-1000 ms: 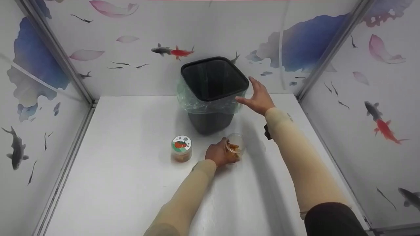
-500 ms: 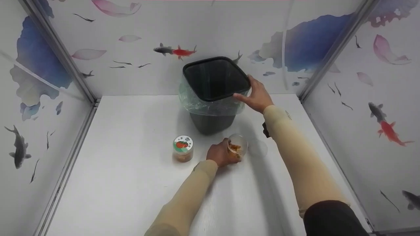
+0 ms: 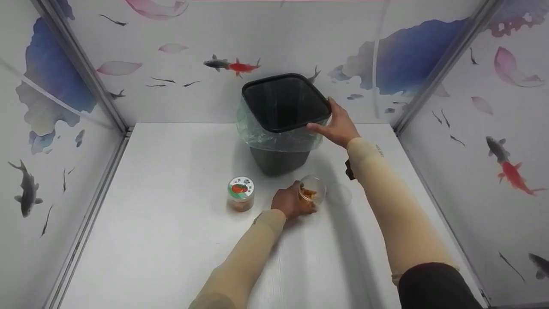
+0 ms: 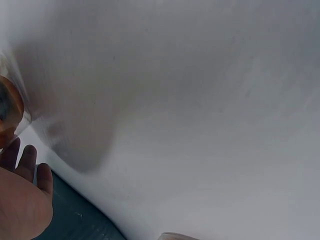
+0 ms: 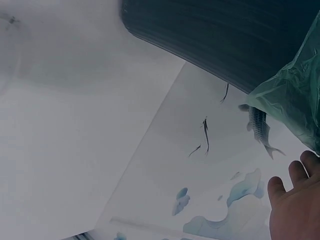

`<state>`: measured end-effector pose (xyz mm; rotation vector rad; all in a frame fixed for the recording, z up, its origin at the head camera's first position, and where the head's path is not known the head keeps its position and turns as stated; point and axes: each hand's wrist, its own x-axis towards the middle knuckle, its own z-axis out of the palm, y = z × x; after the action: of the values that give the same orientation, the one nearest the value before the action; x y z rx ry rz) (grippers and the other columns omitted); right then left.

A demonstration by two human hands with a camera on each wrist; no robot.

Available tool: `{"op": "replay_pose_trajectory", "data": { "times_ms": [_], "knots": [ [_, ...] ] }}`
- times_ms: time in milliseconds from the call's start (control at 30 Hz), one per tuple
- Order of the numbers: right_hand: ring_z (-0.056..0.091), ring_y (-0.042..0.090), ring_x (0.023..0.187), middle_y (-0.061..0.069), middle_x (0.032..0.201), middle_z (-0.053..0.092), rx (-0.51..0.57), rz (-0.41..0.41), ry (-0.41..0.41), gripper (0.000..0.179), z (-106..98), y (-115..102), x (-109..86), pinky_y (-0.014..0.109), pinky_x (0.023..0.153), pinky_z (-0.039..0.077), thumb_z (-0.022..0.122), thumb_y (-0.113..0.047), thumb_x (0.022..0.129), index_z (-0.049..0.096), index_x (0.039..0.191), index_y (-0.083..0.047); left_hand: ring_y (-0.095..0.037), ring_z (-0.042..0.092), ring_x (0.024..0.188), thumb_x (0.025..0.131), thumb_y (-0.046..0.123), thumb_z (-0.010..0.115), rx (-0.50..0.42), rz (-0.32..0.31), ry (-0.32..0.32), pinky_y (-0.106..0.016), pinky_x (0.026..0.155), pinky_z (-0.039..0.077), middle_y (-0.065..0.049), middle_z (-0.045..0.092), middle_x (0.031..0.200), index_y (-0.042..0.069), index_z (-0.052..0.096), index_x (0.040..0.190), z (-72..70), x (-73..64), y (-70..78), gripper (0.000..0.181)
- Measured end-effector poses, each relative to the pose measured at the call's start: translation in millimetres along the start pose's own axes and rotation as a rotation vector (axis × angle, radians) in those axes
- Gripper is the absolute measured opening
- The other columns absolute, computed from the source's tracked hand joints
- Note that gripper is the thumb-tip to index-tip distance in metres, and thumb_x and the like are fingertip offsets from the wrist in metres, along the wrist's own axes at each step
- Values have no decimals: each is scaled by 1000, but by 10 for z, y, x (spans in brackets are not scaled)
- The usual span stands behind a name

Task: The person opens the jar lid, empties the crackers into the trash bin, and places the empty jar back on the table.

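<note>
My left hand (image 3: 292,201) grips a clear plastic jar (image 3: 317,185) with orange-brown pieces inside; its open mouth tilts up and away. In the left wrist view the jar's contents (image 4: 10,107) show at the left edge, beside the fingers (image 4: 29,159). My right hand (image 3: 340,126) holds the near right corner of a black trash can (image 3: 281,161), thumb on the front rim and fingers along the right side. A green-tinted clear bag (image 3: 266,139) lines the can and hangs over its outside. The right wrist view shows fingers (image 5: 298,172) close to the bag.
A second jar (image 3: 241,204), with a white and green lid and a tomato-like picture, stands left of my left hand. A clear round disc, like a lid (image 3: 339,195), lies on the white table (image 3: 171,206) right of the held jar. Printed walls enclose three sides.
My right hand has closed the small gap to the trash can and now touches its rim. The left hand keeps hold of the jar, almost still. The whole view shifts slightly.
</note>
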<state>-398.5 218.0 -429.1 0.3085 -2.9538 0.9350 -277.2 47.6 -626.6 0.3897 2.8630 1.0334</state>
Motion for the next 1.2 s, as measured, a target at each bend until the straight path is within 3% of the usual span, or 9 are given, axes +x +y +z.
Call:
{"op": "replay_pose_trajectory", "data": {
  "times_ms": [300, 700, 1033, 1200],
  "knots": [
    [20, 30, 148, 11, 163, 20, 24, -23, 0, 122, -4, -2, -4, 50, 118, 17, 69, -76, 74, 12, 161, -12, -19, 66, 92, 65, 63, 83, 6, -12, -4, -34, 83, 52, 1, 70, 111, 18, 54, 133, -29, -28, 16, 87],
    [20, 30, 148, 10, 164, 19, 34, -7, 0, 124, 7, 13, 5, 50, 117, 18, 70, -77, 71, 11, 161, -15, -17, 64, 100, 65, 66, 83, -94, -4, -3, -34, 89, 51, 2, 67, 119, 19, 53, 134, -84, -130, -31, 89],
    [24, 30, 147, 12, 162, 23, 27, -31, 6, 121, 18, 30, 20, 48, 117, 20, 71, -74, 74, 12, 160, -14, -18, 61, 110, 66, 65, 82, -207, 11, 47, -35, 96, 47, 4, 64, 128, 16, 49, 140, -365, -347, 38, 95],
    [22, 31, 148, 12, 163, 20, 35, -15, -9, 123, 15, 20, 11, 51, 117, 18, 69, -76, 73, 9, 161, -14, -20, 61, 110, 65, 67, 82, -216, 67, 88, -37, 95, 48, 3, 63, 128, 16, 49, 139, -564, -506, 93, 96]
  ]
}}
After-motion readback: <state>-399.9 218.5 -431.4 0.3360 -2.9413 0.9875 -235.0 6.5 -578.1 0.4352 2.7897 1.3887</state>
